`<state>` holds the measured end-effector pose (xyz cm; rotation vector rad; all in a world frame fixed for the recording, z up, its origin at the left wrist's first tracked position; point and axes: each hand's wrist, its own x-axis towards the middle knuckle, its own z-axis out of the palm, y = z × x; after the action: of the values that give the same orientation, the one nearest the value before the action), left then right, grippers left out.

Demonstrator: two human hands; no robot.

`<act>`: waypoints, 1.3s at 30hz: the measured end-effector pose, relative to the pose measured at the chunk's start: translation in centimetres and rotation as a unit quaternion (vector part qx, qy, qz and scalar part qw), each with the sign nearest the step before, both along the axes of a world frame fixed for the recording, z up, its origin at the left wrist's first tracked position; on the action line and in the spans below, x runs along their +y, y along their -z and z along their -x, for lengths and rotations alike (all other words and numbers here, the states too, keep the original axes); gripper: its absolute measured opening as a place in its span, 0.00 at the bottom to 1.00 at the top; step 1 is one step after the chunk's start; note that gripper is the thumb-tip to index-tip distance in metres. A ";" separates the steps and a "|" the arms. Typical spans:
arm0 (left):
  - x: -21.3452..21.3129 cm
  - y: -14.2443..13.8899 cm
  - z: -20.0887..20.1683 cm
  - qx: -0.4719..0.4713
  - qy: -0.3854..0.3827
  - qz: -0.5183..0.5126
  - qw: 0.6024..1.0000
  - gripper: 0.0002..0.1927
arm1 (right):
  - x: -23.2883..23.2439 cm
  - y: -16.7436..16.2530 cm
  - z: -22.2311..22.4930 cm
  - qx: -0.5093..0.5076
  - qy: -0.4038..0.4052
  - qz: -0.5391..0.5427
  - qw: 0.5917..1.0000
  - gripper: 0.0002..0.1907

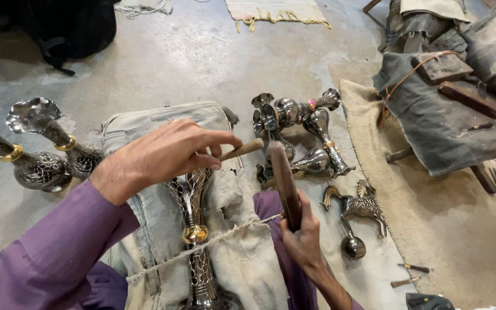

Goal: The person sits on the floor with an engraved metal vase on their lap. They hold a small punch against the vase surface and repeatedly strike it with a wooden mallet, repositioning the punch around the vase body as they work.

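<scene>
A tall silver metal vase [193,229] with engraved mesh pattern and a gold band lies tied by a cord on a padded cloth cushion [233,241] in front of me. My left hand [165,155] pinches a thin wooden-handled chisel [243,149] and holds its tip against the vase's upper part. My right hand [301,232] grips a dark wooden mallet [285,183], raised just right of the chisel.
Two engraved vases [41,161] lie at the left on the concrete floor. A pile of several shiny vases [299,129] lies ahead, with a metal horse figure [360,206] to the right. Beyond it lie a beige mat [431,218], grey cloth and tools [449,109].
</scene>
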<state>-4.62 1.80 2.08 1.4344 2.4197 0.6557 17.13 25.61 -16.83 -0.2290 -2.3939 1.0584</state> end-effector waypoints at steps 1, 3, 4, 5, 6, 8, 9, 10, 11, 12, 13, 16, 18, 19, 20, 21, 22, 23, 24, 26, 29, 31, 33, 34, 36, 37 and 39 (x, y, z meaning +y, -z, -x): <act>-0.1 -0.1 0.0 0.011 0.007 -0.005 1.000 0.27 | 0.0 -0.4 0.0 0.011 -0.037 -0.020 0.999 0.42; -0.1 -0.3 0.1 0.034 0.024 -0.016 0.999 0.27 | 0.1 -1.1 0.1 -0.014 -0.077 -0.075 0.994 0.43; 0.0 -0.3 0.1 0.027 0.021 -0.003 0.999 0.27 | 0.2 -1.4 0.1 -0.049 -0.081 -0.111 0.989 0.42; 0.1 -0.4 0.0 0.019 0.017 0.010 1.000 0.26 | 0.2 -1.6 0.2 -0.083 -0.085 -0.146 0.982 0.41; 0.1 -0.5 -0.1 0.012 0.013 0.023 1.000 0.26 | 0.3 -1.7 0.4 -0.094 -0.068 -0.112 0.987 0.41; 0.3 -0.8 0.0 0.008 0.023 0.039 0.999 0.26 | 0.6 -1.5 0.7 -0.114 -0.034 -0.045 0.992 0.39; 0.3 -1.0 0.0 0.006 0.027 0.046 0.999 0.27 | 0.7 -1.4 0.9 -0.073 -0.018 -0.014 0.997 0.38; 0.4 -1.1 -0.1 0.001 0.023 0.055 0.998 0.27 | 0.9 -1.2 1.0 -0.032 -0.002 0.017 0.999 0.36; 0.5 -1.2 -0.2 -0.005 0.017 0.063 0.998 0.26 | 1.0 -1.0 1.0 0.009 0.014 0.049 0.999 0.35; 0.4 -1.3 -0.3 -0.012 0.011 0.071 0.997 0.26 | 1.1 -0.9 1.0 0.025 0.008 0.069 0.997 0.35; 0.3 -1.3 -0.4 -0.014 0.009 0.068 0.998 0.26 | 1.2 -0.8 0.9 0.040 0.002 0.088 0.995 0.35; 0.0 -1.2 -0.4 -0.008 0.000 0.064 0.998 0.25 | 1.4 -1.0 0.7 0.050 0.027 -0.020 0.998 0.33; -0.1 -0.8 -0.4 0.005 -0.004 0.071 0.997 0.27 | 1.5 -1.6 0.7 0.055 0.023 -0.027 0.998 0.32; -0.3 -0.6 -0.2 0.030 0.013 0.029 0.999 0.26 | 1.5 -2.0 0.8 0.063 0.000 0.028 0.998 0.31; -0.5 -0.3 -0.1 0.052 0.029 -0.011 0.998 0.25 | 1.4 -2.5 0.9 0.070 -0.023 0.084 0.994 0.30; -0.8 0.0 -0.1 0.074 0.044 -0.051 0.995 0.24 | 1.5 -3.1 1.0 -0.021 0.011 0.059 0.998 0.33; -1.0 0.2 0.0 0.049 0.031 -0.057 0.997 0.22 | 1.7 -3.9 1.2 -0.109 0.046 0.032 0.992 0.36; -1.2 0.5 0.1 0.022 0.020 -0.061 0.998 0.20 | 1.7 -4.7 1.2 -0.197 0.082 0.007 0.977 0.39; -1.4 0.8 0.3 -0.002 0.009 -0.066 0.998 0.18 | 1.4 -5.4 0.9 -0.128 0.047 0.033 0.990 0.35; -2.5 1.4 0.3 -0.047 -0.047 -0.165 0.984 0.21 | 0.7 -6.7 -0.1 0.009 -0.026 0.085 0.996 0.26; -4.5 2.4 -0.2 -0.137 -0.142 -0.260 0.945 0.24 | -1.2 -7.4 -1.6 0.137 -0.153 0.390 0.898 0.31; -5.3 3.2 -0.6 -0.188 -0.172 -0.310 0.916 0.25 | -2.4 -6.7 -1.4 0.107 -0.215 0.387 0.890 0.23; -5.6 4.0 -0.9 -0.220 -0.172 -0.365 0.888 0.25 | -2.7 -6.0 -0.9 0.016 -0.252 0.398 0.882 0.19; -5.5 4.2 -0.8 -0.175 -0.163 -0.343 0.908 0.25 | -2.6 -5.6 -0.6 -0.059 -0.256 0.408 0.874 0.19; -5.3 4.7 -0.8 -0.088 -0.146 -0.295 0.940 0.25 | -1.8 -5.2 0.0 -0.118 -0.252 0.340 0.898 0.18; -5.3 4.8 -0.9 -0.094 -0.133 -0.300 0.940 0.25 | -1.0 -5.4 0.1 -0.101 -0.242 0.262 0.929 0.18; -5.2 4.8 -0.8 -0.103 -0.104 -0.312 0.939 0.25 | 0.8 -6.0 0.8 -0.115 -0.177 0.158 0.965 0.25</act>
<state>-3.79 -3.39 -2.72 1.2126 2.3104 1.6498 16.37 26.43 -10.81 -0.0308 -2.5170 1.6651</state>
